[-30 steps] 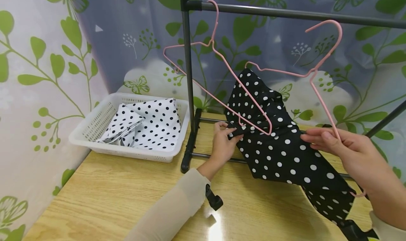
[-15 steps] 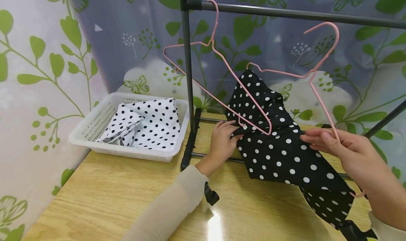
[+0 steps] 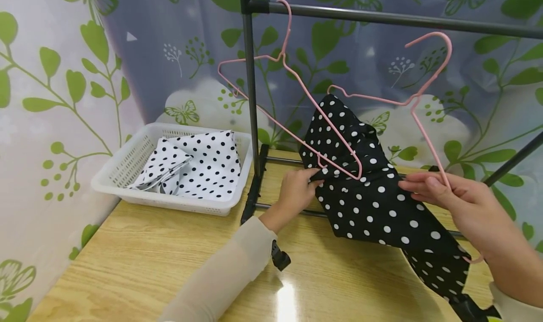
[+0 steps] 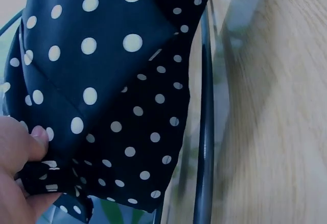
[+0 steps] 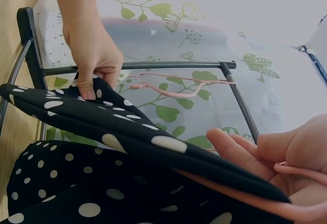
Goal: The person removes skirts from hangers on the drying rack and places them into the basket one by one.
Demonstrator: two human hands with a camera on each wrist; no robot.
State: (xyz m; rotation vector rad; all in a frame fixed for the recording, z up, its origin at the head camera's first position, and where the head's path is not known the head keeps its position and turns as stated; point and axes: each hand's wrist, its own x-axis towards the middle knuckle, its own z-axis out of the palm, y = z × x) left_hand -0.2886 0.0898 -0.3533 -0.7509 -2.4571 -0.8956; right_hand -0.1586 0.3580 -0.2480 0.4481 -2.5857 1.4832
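A black cloth with white polka dots (image 3: 369, 206) hangs slanted over a pink hanger (image 3: 426, 128), its lower right end drooping near the table. My left hand (image 3: 295, 192) pinches the cloth's left edge between thumb and fingers; the left wrist view shows a bunched fold of cloth (image 4: 46, 178) in that grip. On the right, my right hand (image 3: 471, 202) holds the hanger's sloping side wire between thumb and fingers. The hanger's hook stands free, just below the rack's top rail. In the right wrist view, the hanger's lower bar (image 5: 230, 185) runs beneath the folded cloth.
A second pink hanger (image 3: 292, 70) hangs bare from the dark metal rack (image 3: 382, 18) and overlaps the black cloth in the head view. Left of the rack, a white plastic basket (image 3: 114, 185) holds white cloth with black dots (image 3: 212, 166). All stand on a wooden table (image 3: 157, 251).
My left hand's fingers have shifted and drawn together on the cloth's edge. The right hand and its hanger have moved slightly left and down.
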